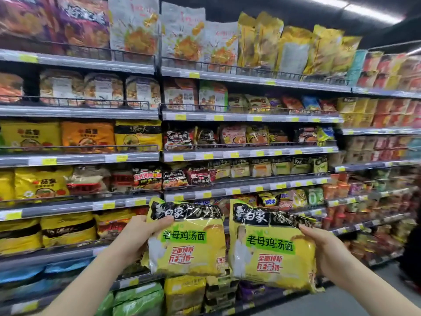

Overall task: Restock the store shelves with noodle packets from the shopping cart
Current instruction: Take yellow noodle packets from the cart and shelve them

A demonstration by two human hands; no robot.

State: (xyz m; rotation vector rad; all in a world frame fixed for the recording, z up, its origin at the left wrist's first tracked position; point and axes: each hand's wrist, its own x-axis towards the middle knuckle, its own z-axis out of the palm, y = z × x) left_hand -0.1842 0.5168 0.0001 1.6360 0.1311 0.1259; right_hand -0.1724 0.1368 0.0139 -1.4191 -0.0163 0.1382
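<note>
Left hand [136, 236] grips left packet [186, 242] by its left edge, thumb over the front. Right hand [323, 249] grips right packet [271, 249] by its right edge. Both packets upright, side by side, held apart from the shelves [246, 151], in front of the lower rows. Cart not in view. Step, as judged: carrying to shelf. Next needs finding the matching yellow-green row, possibly fourth shelf right [280, 166], then sliding each in.

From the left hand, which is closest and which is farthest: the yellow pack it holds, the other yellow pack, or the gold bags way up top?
1. The left hand holds the left yellow pack, in its grip.
2. The right yellow pack, beside it, in the right hand.
3. The gold bags, top shelf, upper right.
</note>
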